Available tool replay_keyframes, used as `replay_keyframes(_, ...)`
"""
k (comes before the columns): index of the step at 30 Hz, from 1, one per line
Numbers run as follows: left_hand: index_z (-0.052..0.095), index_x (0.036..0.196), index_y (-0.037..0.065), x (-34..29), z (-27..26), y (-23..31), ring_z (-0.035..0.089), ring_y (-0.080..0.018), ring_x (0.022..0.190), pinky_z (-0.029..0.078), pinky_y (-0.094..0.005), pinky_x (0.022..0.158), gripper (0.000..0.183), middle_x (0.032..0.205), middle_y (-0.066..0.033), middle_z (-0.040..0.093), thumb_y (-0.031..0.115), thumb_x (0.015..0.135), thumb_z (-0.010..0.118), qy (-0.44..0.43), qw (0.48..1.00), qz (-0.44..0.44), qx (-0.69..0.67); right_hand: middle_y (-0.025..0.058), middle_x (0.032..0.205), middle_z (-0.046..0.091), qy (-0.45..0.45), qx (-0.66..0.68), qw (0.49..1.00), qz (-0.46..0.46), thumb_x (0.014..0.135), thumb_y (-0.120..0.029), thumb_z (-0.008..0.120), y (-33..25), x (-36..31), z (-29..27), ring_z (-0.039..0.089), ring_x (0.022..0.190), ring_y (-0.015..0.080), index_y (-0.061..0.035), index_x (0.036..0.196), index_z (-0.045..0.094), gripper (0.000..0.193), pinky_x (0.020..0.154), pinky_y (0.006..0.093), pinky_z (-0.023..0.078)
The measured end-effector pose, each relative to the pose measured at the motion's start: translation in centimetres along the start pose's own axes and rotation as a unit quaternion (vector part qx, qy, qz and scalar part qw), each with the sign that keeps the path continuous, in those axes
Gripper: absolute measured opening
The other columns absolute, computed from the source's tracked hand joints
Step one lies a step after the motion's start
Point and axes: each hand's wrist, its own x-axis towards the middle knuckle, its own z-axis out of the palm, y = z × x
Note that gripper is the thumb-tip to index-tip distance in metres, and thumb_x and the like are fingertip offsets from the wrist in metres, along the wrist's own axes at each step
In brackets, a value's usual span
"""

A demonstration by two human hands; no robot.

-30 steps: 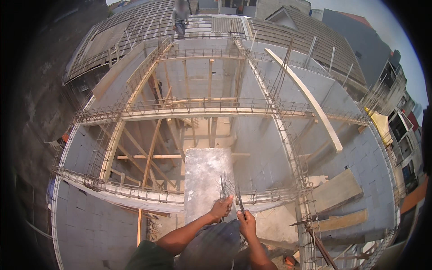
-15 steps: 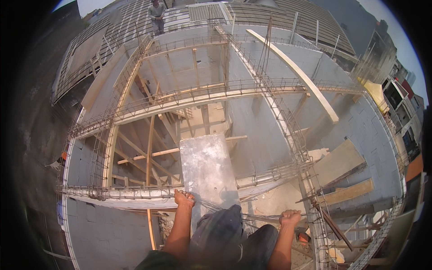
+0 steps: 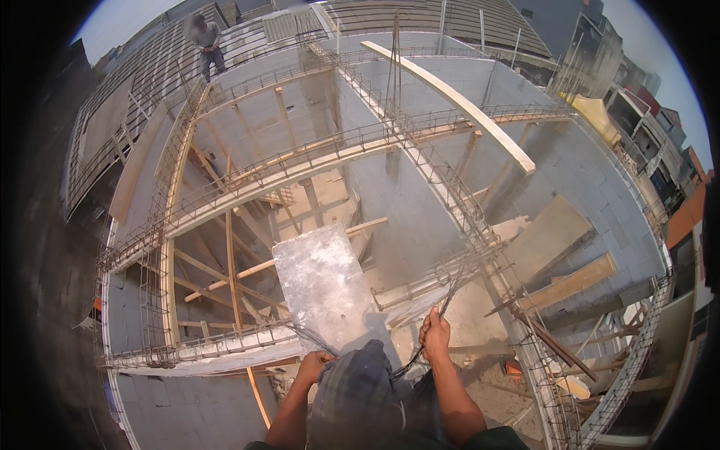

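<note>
A bundle of thin dark wire (image 3: 406,367) runs across my lap, bent near its right part. My right hand (image 3: 435,335) is closed around it, with loose ends standing up beyond the fist. My left hand (image 3: 315,366) is closed at the other end, where strands (image 3: 309,334) stick out past the fingers; the grip is partly hidden by my raised knee (image 3: 356,390). In front of me a pale, stained board (image 3: 322,281) slopes away between the wall tops.
Rebar cages (image 3: 225,347) run along the wall tops, with open drops between them. Timber props (image 3: 231,270) stand in the left bay. A long plank (image 3: 457,101) spans the far right bay. Another person (image 3: 206,45) stands at the far left.
My hands have come closer together; the right has risen and moved left, bending the wire upward. The left has dropped nearer my knee. The view has turned slightly right.
</note>
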Motion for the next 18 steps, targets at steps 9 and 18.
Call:
replay_keyframes(9,0.073,0.134,0.002,-1.9,0.0,21.5,0.076,-0.0291,0.108,0.061,-0.0432,0.096,0.049,0.121,-0.0144,0.078,0.030,0.096,0.086,-0.245,0.955,0.164,0.019,-0.0048,0.066,0.036,0.008,0.192,0.981,0.030,0.117,-0.054,0.058,-3.2,3.5,4.9,0.030,0.047,0.0103,-0.0148,0.089,0.053,0.048,0.042,0.0307,0.025)
replay_keyframes(18,0.072,0.128,0.001,-5.3,1.7,24.1,0.076,-0.0299,0.098,0.061,-0.0445,0.089,0.046,0.109,-0.0154,0.077,0.029,0.094,0.086,-0.204,0.969,0.036,-0.138,-0.0046,0.066,0.033,0.276,0.334,0.900,-0.045,0.118,-0.058,0.052,-2.2,5.4,-1.9,0.028,0.048,0.0118,-0.0173,0.093,0.049,0.048,0.043,0.0307,0.024)
